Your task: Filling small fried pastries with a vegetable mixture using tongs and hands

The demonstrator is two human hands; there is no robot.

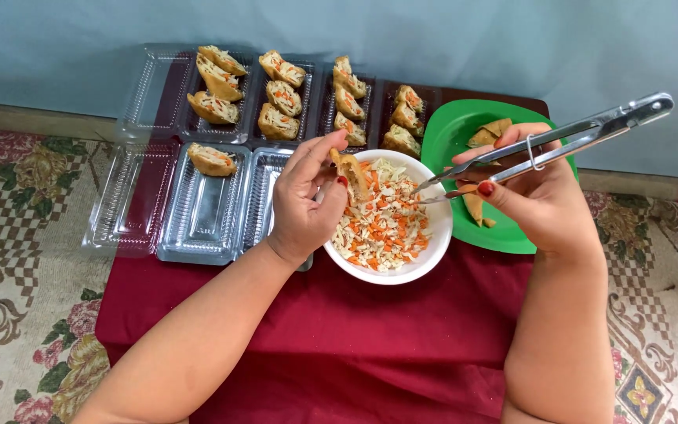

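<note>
Count: six clear plastic trays [198,208] in two rows on the red cloth [339,330]. The back row has an empty lid section at far left. Its next three trays hold three filled pastry halves [280,96] each, and a darker tray at the right also holds three. In the front row, one tray holds a single piece [212,160]; the others are bare. One white bowl [421,263] holds shredded cabbage and carrot. One green plate [453,129] carries fried pockets, count uncertain. The left hand [304,200] pinches one open pocket [352,173] over the bowl. The right hand [539,184] squeezes the metal tongs [543,145] narrow, tips at the filling.
</note>
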